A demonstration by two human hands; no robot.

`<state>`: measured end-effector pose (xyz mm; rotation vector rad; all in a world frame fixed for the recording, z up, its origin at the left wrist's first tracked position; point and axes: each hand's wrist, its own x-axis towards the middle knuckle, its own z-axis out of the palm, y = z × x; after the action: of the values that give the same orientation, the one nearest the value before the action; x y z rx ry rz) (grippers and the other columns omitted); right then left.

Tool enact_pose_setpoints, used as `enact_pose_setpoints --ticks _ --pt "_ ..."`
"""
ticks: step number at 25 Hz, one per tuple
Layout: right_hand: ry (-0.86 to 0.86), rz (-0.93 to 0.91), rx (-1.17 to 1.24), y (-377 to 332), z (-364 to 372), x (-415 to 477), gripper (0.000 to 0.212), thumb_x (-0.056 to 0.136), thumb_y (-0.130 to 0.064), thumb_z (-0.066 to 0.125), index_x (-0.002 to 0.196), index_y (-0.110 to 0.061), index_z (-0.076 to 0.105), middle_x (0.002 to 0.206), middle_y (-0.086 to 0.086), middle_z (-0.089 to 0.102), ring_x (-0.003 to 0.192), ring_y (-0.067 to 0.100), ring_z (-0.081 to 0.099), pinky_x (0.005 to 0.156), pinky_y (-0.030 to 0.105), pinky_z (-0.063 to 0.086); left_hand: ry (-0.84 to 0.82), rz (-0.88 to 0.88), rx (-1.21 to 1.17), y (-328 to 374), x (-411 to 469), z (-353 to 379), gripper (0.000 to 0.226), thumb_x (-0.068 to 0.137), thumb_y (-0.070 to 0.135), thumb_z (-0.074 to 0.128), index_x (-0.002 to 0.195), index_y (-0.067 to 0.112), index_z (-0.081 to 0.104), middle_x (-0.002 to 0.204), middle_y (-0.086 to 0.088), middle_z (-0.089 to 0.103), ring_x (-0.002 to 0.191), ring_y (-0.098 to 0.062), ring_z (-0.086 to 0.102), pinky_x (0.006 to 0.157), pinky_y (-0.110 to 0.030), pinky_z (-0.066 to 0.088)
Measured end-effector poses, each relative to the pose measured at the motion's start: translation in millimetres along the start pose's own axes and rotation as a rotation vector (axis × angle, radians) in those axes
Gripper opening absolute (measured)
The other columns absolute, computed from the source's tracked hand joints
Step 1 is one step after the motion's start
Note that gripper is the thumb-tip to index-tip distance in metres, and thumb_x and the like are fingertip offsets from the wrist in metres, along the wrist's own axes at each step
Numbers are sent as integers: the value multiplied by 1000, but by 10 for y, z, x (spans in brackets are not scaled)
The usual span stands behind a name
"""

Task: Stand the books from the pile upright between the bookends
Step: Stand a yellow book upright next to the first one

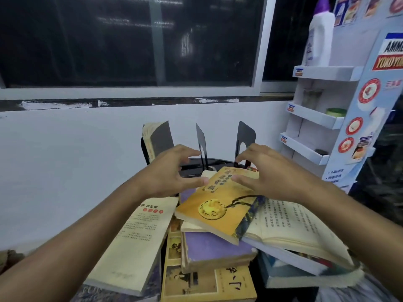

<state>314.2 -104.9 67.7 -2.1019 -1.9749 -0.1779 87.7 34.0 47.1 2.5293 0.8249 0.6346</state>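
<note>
A pile of books lies in front of me, topped by an orange book [220, 205] with a round yellow emblem. My left hand [172, 171] and my right hand [259, 171] hover over its far end with fingers spread, holding nothing; both thumbs are near or just touching its cover. Beyond them stand two black bookends [201, 140] [246, 136] on a dark base. One book [156, 138] stands upright to the left of them. Under the orange book lie a purple book [216, 249], an open book [290, 225], a cream-covered book [139, 240] and others.
A white wall and a dark window are behind the bookends. A white cardboard display shelf [314, 118] stands at the right with a white bottle [320, 35] on its top tier.
</note>
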Motion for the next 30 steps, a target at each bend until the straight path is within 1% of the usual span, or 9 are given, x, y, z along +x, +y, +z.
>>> enact_pose_setpoints --ticks 5,8,11,13,17,21,24,28,30 --pt "42 187 -41 128 -32 -440 43 87 -69 55 89 -28 65 95 -11 53 98 13 54 81 42 53 -171 -52 44 56 1 174 78 71 74 66 136 32 60 131 14 58 108 -4 62 84 -23 56" --pt "-37 252 -32 119 18 -524 55 85 -75 53 77 -23 68 85 -12 52 90 15 56 75 37 53 -204 -83 76 66 -25 229 76 71 77 63 130 30 65 120 17 62 98 1 63 68 -13 48" --pt "-57 242 -47 117 104 -477 61 84 -77 51 72 -19 66 78 -9 48 81 14 49 63 31 41 -211 -115 77 84 -67 271 81 67 79 60 129 27 67 119 17 66 97 1 63 70 -14 48" --pt "-90 236 -25 113 132 -417 58 84 -78 49 69 -23 61 85 -5 50 81 14 47 63 32 37 -200 -158 60 91 -113 281 85 64 81 60 129 25 68 119 14 68 99 -2 64 76 -19 52" --pt "-181 180 40 200 201 -234 57 86 -77 44 79 -25 64 101 -2 51 100 21 49 87 40 45 -177 -211 32 85 -220 264 68 74 70 67 124 24 72 99 21 67 91 -3 66 77 -25 58" --pt "-257 94 61 315 224 -15 54 89 -74 42 89 -26 66 103 -7 49 109 20 45 101 46 39 -168 -242 11 3 -300 259 62 76 66 70 123 25 71 111 17 68 93 -3 66 83 -26 57" --pt "-302 66 62 334 179 81 49 91 -72 44 108 -30 64 111 -9 48 116 14 39 90 38 32 -174 -257 -6 -116 -264 254 66 71 71 67 116 23 73 109 10 69 94 -7 66 83 -28 57" --pt "-313 69 48 398 218 203 70 85 -81 37 117 -26 66 118 -7 50 122 13 38 87 39 26 -188 -279 -101 -253 -106 262 52 79 68 66 113 30 72 99 13 69 91 -9 68 67 -22 56" --pt "-316 72 61 424 247 258 75 81 -84 34 115 -25 67 118 -5 50 123 16 38 88 40 27 -261 -255 -115 -337 -31 269 61 76 81 61 108 31 76 94 13 75 88 -3 71 83 -30 60"
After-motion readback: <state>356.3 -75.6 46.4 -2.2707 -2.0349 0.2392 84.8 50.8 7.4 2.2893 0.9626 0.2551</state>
